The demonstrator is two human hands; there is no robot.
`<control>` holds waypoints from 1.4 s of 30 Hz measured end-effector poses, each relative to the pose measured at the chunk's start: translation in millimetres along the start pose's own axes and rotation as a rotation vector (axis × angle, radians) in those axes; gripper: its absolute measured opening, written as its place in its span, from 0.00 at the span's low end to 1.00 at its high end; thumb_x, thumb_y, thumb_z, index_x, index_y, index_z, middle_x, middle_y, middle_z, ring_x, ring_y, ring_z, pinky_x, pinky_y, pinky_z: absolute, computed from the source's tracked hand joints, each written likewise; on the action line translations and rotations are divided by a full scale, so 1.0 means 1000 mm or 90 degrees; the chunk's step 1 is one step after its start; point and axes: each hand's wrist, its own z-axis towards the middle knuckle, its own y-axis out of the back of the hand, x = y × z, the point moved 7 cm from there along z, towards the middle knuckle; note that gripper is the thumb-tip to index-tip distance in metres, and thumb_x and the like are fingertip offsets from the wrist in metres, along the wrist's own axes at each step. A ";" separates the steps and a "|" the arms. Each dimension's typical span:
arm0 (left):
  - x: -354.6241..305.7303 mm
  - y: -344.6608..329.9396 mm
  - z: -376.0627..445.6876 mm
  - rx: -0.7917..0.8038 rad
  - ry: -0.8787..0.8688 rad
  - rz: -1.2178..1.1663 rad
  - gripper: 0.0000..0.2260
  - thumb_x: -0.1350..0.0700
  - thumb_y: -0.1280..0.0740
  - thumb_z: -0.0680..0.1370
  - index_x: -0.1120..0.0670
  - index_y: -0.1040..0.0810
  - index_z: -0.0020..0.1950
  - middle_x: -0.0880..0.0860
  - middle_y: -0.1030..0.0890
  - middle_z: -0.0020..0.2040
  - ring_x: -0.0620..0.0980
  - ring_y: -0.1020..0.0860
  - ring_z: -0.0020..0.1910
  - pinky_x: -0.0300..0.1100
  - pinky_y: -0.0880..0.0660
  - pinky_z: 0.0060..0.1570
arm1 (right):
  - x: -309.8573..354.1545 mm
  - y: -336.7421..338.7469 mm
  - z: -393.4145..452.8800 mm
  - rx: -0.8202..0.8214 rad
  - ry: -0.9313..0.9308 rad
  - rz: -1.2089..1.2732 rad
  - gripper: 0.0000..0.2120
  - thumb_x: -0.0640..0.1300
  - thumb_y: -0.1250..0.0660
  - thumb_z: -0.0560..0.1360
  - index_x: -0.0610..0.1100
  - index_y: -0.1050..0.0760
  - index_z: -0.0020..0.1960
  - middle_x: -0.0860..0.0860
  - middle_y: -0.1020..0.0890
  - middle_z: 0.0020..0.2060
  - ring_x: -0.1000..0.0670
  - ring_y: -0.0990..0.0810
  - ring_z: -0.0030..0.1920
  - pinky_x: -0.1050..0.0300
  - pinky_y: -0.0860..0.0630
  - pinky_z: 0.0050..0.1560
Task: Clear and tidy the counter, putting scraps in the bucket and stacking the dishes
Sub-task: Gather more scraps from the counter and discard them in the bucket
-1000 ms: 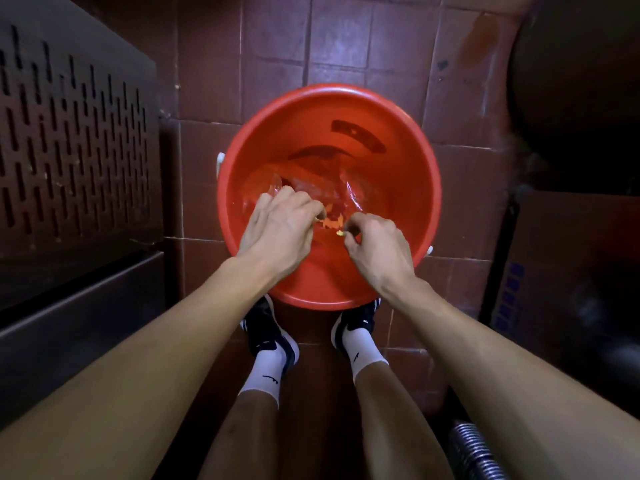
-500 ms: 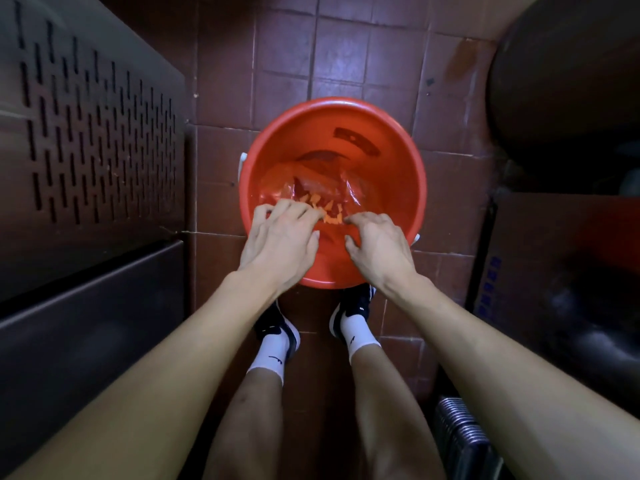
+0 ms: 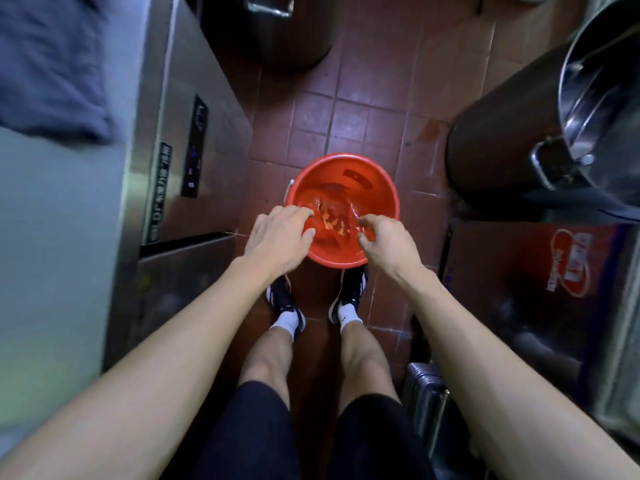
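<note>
Both hands hover over the near rim of the red bucket (image 3: pixel 381 209) on the tiled floor (image 3: pixel 349 112), left hand (image 3: pixel 277 233) and right hand (image 3: pixel 388 240) loosely curled and holding nothing, orange scraps (image 3: pixel 332 223) lying inside between them.

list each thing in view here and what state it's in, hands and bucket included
red bucket: upright on the tiled floor, open top, no lid
orange scraps: lying inside the bucket on clear plastic
left hand: over the bucket's near rim, fingers curled, holding nothing visible
right hand: over the bucket's near rim, fingers loosely curled, empty
large steel pot: at far right, open, contents unclear
blue cloth: crumpled on the counter at left
</note>
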 end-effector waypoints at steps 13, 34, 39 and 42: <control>-0.048 0.140 -0.101 -0.083 0.045 -0.034 0.19 0.45 0.39 0.81 0.48 0.29 0.70 0.52 0.24 0.67 0.56 0.27 0.66 0.54 0.31 0.64 | 0.100 0.136 -0.087 -0.055 0.148 -0.027 0.14 0.48 0.34 0.77 0.48 0.20 0.61 0.46 0.16 0.56 0.42 0.19 0.57 0.50 0.22 0.53; -0.008 0.223 -0.281 -0.328 0.304 -0.061 0.19 0.44 0.40 0.81 0.47 0.29 0.71 0.51 0.24 0.68 0.56 0.27 0.66 0.50 0.32 0.63 | 0.277 0.193 -0.168 -0.060 0.562 -0.232 0.15 0.46 0.38 0.76 0.47 0.23 0.60 0.48 0.20 0.56 0.41 0.22 0.58 0.45 0.23 0.52; 0.024 0.206 -0.344 -0.363 0.389 -0.105 0.20 0.46 0.40 0.81 0.48 0.30 0.73 0.50 0.26 0.71 0.54 0.30 0.69 0.50 0.32 0.66 | 0.316 0.156 -0.205 -0.020 0.649 -0.250 0.18 0.46 0.38 0.77 0.50 0.23 0.65 0.50 0.20 0.61 0.44 0.24 0.63 0.48 0.26 0.58; 0.040 0.194 -0.382 -0.401 0.428 -0.151 0.19 0.47 0.40 0.82 0.49 0.30 0.72 0.51 0.26 0.70 0.55 0.29 0.68 0.51 0.31 0.66 | 0.337 0.131 -0.231 0.008 0.690 -0.257 0.17 0.48 0.37 0.78 0.50 0.24 0.67 0.50 0.21 0.64 0.45 0.24 0.63 0.49 0.28 0.60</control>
